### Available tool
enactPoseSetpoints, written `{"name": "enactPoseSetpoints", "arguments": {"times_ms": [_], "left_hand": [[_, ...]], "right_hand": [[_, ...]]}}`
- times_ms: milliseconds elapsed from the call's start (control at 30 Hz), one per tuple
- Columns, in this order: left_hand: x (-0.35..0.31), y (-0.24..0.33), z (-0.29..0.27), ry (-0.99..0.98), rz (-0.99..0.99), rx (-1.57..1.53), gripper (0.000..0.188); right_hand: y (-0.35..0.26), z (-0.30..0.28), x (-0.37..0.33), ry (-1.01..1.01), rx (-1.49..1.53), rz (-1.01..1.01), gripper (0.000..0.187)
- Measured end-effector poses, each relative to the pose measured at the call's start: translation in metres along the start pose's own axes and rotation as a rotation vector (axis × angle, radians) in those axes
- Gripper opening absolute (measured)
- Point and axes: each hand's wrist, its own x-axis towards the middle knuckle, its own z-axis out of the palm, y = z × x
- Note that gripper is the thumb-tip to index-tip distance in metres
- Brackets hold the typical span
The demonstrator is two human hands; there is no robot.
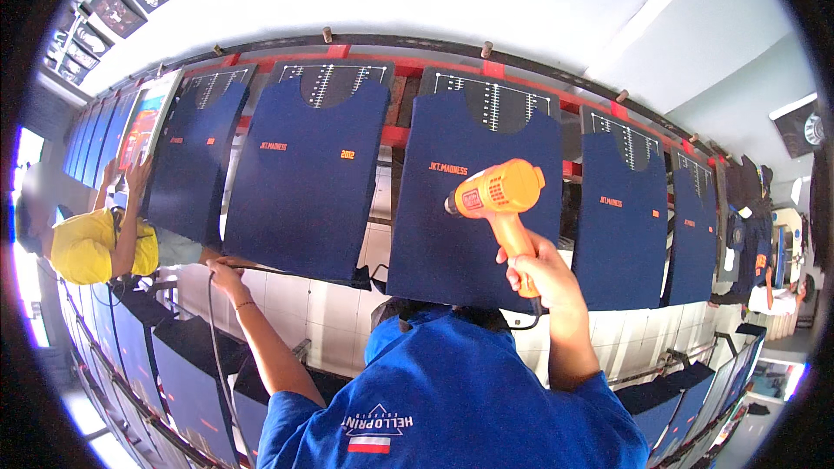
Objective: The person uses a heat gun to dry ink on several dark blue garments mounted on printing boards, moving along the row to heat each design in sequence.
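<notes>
My right hand (549,274) is wrapped round the handle of an orange heat gun (502,187). The heat gun's dark nozzle points left, over the small orange print on a navy shirt panel (434,243). That panel lies on a black board (530,104) with white ruler marks, which shows through the neck cut-out. Off to the left, my left hand (228,280) is closed on a dark cord (214,334) that hangs down past my forearm. It is close to the lower left corner of another navy shirt panel (300,200).
More navy panels (621,226) lie along the red and black rack (395,137). At left, a co-worker in a yellow shirt (82,247) has both hands on a printing screen (149,122). Another row of boards (195,382) stands below. Another person (776,298) is at far right.
</notes>
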Motion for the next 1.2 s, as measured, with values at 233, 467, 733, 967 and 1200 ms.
{"name": "enactPoseSetpoints", "arguments": {"times_ms": [233,467,733,967,1200], "left_hand": [[-0.081,-0.064,0.066,-0.468,0.130,0.081,0.058],[-0.220,-0.031,0.126,-1.009,0.393,0.196,0.043],[-0.193,-0.043,0.181,-0.712,1.059,0.573,0.028],[-0.200,-0.038,0.204,-0.603,1.130,0.652,0.027],[-0.198,-0.042,0.210,-0.585,1.097,0.665,0.026]], "right_hand": [[-0.047,0.031,0.030,0.040,-0.187,-0.064,0.038],[-0.037,0.036,0.099,0.016,-0.217,-0.103,0.038],[-0.015,0.027,0.126,0.011,-0.215,-0.063,0.033],[-0.013,0.024,0.127,-0.003,-0.198,-0.039,0.033],[-0.012,0.026,0.133,0.007,-0.190,-0.059,0.033]]}}
